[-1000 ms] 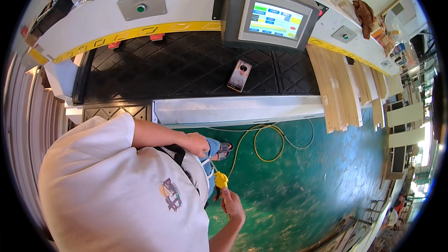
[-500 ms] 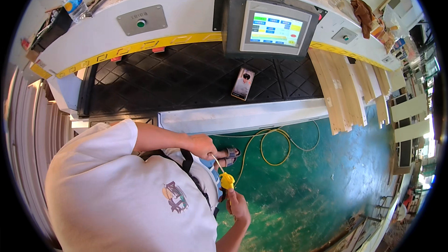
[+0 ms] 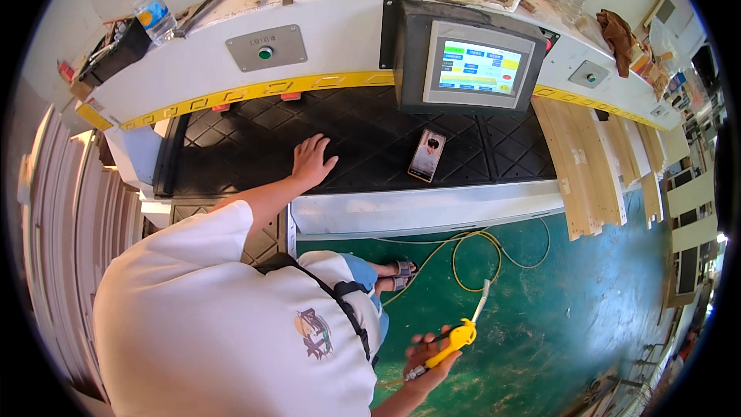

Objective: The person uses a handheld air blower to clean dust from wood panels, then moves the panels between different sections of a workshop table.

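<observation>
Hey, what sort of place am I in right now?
Probably a workshop or small factory, perhaps for woodworking: there's a control screen mounted on a machine, a stack of wood-coloured boards, and a yellow air gun in your right hand.

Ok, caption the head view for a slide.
Right hand holding a yellow blow gun, left hand over a black diamond-patterned surface.

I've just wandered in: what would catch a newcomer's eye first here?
Probably the bright yellow air gun in the person's right hand, standing out against the green floor at the lower centre. Next comes the lit, colourful screen in its dark housing at the upper centre. Below it, a phone lies on the black grooved surface, with the open left hand farther left.
</observation>
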The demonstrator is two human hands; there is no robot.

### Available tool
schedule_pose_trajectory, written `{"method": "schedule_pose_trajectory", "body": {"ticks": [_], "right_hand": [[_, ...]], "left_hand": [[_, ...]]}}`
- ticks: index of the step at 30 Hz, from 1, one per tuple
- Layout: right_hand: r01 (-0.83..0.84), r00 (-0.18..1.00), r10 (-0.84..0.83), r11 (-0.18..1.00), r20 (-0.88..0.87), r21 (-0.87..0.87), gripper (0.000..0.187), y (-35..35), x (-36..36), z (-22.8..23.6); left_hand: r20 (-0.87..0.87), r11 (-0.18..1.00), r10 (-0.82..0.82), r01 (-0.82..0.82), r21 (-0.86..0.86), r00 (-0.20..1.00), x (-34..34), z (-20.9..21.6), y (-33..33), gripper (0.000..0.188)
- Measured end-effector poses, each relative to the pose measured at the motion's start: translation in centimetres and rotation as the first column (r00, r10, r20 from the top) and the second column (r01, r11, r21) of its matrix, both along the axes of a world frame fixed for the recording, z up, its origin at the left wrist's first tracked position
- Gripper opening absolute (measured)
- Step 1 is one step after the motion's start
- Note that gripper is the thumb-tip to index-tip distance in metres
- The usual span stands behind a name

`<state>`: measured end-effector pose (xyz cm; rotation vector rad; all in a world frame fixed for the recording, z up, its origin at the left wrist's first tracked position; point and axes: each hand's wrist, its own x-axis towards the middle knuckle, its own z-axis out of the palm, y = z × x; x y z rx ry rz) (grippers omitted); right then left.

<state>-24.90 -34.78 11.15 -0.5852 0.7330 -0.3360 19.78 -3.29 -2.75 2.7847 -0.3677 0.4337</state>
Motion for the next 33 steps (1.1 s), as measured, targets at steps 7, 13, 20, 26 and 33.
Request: {"method": "schedule_pose_trajectory", "body": {"ticks": [7,13,20,26,33], "right_hand": [[-0.676,0.679,0.489,0.707,-0.548,-0.206,0.064,-2.8,-10.3,-3.9],[-0.792,0.495,0.531,0.601,-0.688,-0.107,0.050,-2.9,-10.4,-0.2],[-0.317,0.914,0.261,0.937,-0.311,-0.145,0.042,-4.0,-9.0,-0.4],[-0.464,0.884,0.448,0.872,-0.132,-0.153,0.044,-7.2,-10.6,-4.3],[-0.816,0.576,0.738,0.544,-0.351,-0.197,0.042,-6.2,-8.1,0.6]], "left_hand": [[-0.163,0.981,0.173,-0.155,0.117,0.971,-3.1,-3.9,-1.1,0.066],[-0.152,0.976,0.207,-0.193,0.103,0.967,-3.6,-3.2,-2.2,0.065],[-0.120,0.978,0.203,-0.196,0.066,0.972,-3.7,-3.4,-2.1,0.063],[-0.089,0.981,0.193,-0.191,0.035,0.977,-3.7,-3.5,-2.3,0.062],[-0.088,0.978,0.210,-0.208,0.030,0.974,-3.7,-3.6,-2.1,0.061]]}}
